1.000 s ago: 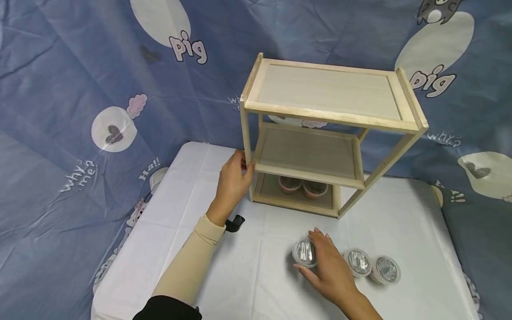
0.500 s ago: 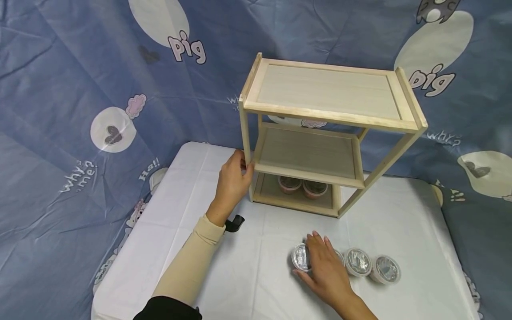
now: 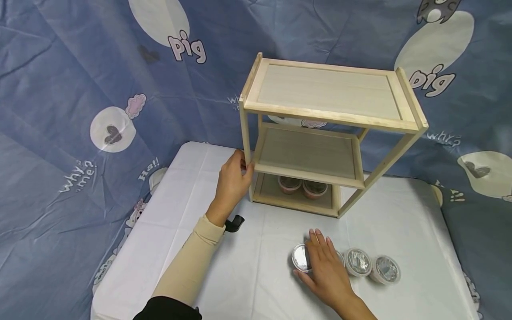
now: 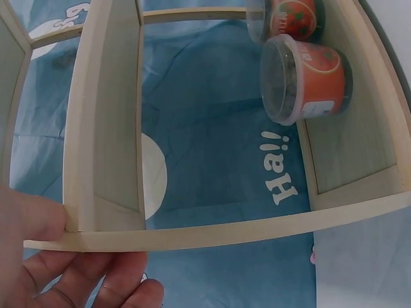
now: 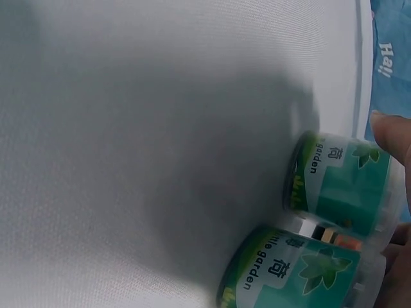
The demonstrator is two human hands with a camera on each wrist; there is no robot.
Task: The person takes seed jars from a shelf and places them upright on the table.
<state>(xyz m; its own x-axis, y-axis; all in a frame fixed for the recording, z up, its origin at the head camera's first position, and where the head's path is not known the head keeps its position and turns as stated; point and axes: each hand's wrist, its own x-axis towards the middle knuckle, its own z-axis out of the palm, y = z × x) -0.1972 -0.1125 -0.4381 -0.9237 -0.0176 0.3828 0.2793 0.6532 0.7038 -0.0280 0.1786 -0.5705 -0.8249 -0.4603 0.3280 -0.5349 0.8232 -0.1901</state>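
Observation:
My left hand [image 3: 234,178] grips the left front post of a small wooden three-tier shelf [image 3: 328,91] at its middle tier. In the left wrist view, the thumb and fingers [image 4: 122,276] lie on either side of the post. On the white cloth, my right hand [image 3: 328,269] rests over two clear-lidded plastic tubs, its fingers fairly straight. The leftmost tub [image 3: 300,258] is partly covered; the one beside it shows only a lid edge. From the right wrist, both appear with green leaf labels, a nearer tub [image 5: 292,273] and a farther tub [image 5: 340,183], thumb by the farther lid.
Two more lidded tubs, one [image 3: 358,262] beside the other [image 3: 386,270], stand right of my right hand. On the bottom tier sit two red-labelled tubs, including this tub [image 4: 308,80]. A blue printed cloth [image 3: 100,80] hangs behind the white-covered table [image 3: 216,284].
The leftmost tub has shifted slightly left and nearer to me. My right hand has loosened from it, and its fingers have straightened over the tubs. The left hand has stayed on the post.

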